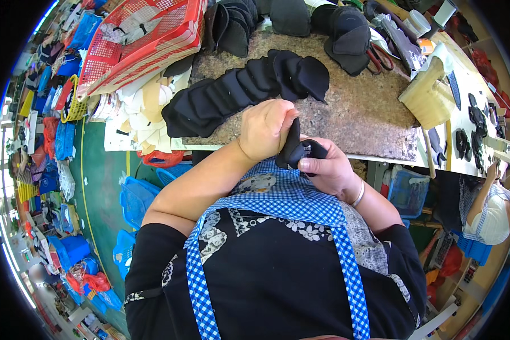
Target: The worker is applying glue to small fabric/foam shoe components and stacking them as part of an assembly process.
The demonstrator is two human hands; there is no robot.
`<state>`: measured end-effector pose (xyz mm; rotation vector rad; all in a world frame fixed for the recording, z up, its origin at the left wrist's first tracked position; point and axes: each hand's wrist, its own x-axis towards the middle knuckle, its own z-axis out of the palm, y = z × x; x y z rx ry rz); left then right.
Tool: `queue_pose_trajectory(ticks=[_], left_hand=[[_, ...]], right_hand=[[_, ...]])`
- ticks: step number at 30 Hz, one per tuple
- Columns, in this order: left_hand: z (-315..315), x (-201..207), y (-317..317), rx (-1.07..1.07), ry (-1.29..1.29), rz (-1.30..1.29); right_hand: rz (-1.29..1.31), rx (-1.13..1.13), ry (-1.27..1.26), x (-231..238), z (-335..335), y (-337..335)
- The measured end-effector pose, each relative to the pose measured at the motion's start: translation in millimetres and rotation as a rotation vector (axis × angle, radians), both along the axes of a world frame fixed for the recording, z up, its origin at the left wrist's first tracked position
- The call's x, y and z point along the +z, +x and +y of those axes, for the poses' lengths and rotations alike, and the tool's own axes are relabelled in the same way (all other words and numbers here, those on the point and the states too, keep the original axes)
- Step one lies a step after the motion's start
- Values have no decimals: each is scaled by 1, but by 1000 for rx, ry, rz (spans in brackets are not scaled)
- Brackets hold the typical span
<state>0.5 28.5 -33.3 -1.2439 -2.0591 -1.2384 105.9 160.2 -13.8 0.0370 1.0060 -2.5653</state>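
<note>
A small black fabric piece [290, 151] is bent between my two hands, just in front of the table's near edge. My left hand [265, 128] is closed in a fist-like grip at its upper end. With thumb on top, my right hand [330, 168] pinches its lower right part, where a small pale mark shows. Beyond my hands lies an overlapping row of black curved fabric pieces [232, 90] on the worn brown work board [368, 122]. The fingertips of my left hand are partly hidden.
A red plastic basket [147, 48] stands at the back left, above a heap of cream-coloured scraps [153, 107]. More black pieces [348, 39] and red-handled scissors [379, 59] lie at the back. A wooden block [430, 96] stands at the right. Another person [490, 209] sits far right.
</note>
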Motion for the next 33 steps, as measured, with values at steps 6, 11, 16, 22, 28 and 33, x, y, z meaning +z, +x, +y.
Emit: queue_pose_trajectory(ticks=[6, 11, 16, 22, 28, 33], left_hand=[[-2, -1, 2, 93, -91, -39], [-1, -3, -2, -227, -125, -888], [-6, 14, 2, -324, 305, -1272], [-11, 19, 17, -380, 424, -1098], [-27, 32, 8, -548, 380, -1295], [-22, 35, 16, -524, 248, -1337]], right_hand=[[-142, -119, -22, 0, -4, -2], [-43, -185, -248, 6, 4, -3], [-9, -330, -119, -3, 9, -7], [-10, -425, -26, -5, -2, 0], [187, -726, 566, -9, 32, -6], [263, -326, 355, 8, 30, -10]])
